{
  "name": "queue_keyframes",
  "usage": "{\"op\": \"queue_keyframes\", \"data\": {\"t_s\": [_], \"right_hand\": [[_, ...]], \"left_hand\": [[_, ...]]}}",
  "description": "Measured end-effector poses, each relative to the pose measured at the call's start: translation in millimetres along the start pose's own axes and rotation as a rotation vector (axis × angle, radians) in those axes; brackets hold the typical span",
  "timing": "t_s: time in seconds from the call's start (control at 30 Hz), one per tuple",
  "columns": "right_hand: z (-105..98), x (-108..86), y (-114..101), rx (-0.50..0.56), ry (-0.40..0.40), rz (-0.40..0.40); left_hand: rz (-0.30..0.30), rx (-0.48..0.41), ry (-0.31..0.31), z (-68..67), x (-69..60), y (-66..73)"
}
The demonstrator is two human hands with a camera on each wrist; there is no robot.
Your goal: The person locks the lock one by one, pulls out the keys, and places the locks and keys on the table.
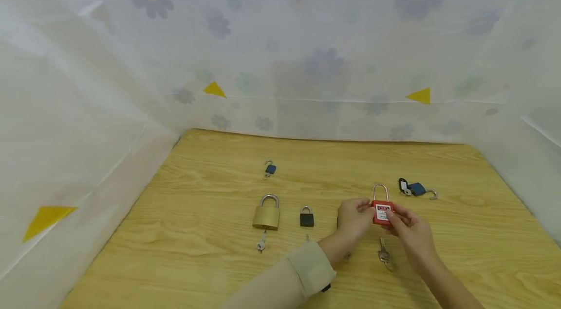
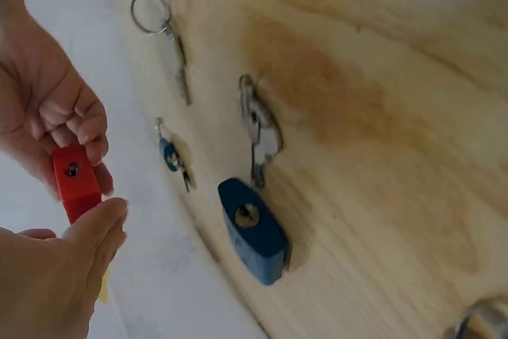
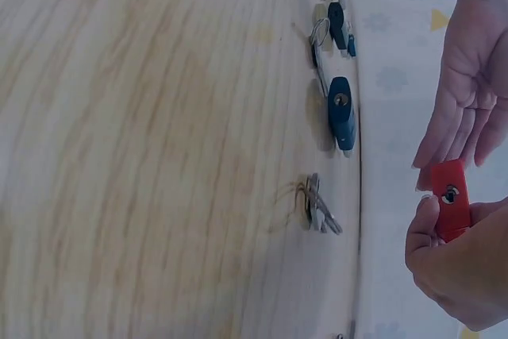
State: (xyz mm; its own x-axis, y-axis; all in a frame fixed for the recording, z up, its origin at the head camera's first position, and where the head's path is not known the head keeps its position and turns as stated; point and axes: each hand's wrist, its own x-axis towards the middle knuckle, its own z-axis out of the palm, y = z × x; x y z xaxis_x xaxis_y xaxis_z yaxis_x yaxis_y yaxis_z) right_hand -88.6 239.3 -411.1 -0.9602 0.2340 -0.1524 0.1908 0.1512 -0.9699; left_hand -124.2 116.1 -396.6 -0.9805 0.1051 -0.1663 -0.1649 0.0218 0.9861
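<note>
Both hands hold a red padlock with a white label, its tall metal shackle pointing up, in front of the person. My right hand grips its right side, thumb on the label and fingers behind. Thumb and fingers of my left hand pinch its left edge. The keyhole in the red padlock's underside shows in both wrist views. Below the hands lies a key on a ring. A blue padlock, mostly hidden by the left hand in the head view, stands beside more keys.
Left of the hands stand a brass padlock with keys below it and a black padlock. Farther back lie a small blue padlock and another blue padlock beside a black tag. Flowered white sheeting encloses the wooden table.
</note>
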Motion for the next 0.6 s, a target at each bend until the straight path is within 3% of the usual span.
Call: {"op": "queue_keyframes", "data": {"t_s": [0.13,0.3,0.6], "right_hand": [[-7.1,5.2,4.1,-0.003,0.024,0.056],[-7.0,11.3,5.9,-0.030,0.049,0.107],[-5.5,18.4,16.7,-0.080,0.062,0.122]], "left_hand": [[0.019,0.047,0.015,11.0,2.2,-7.1],[0.024,0.044,0.032,15.5,3.1,-12.1],[0.018,0.161,0.022,18.0,4.6,-15.7]]}}
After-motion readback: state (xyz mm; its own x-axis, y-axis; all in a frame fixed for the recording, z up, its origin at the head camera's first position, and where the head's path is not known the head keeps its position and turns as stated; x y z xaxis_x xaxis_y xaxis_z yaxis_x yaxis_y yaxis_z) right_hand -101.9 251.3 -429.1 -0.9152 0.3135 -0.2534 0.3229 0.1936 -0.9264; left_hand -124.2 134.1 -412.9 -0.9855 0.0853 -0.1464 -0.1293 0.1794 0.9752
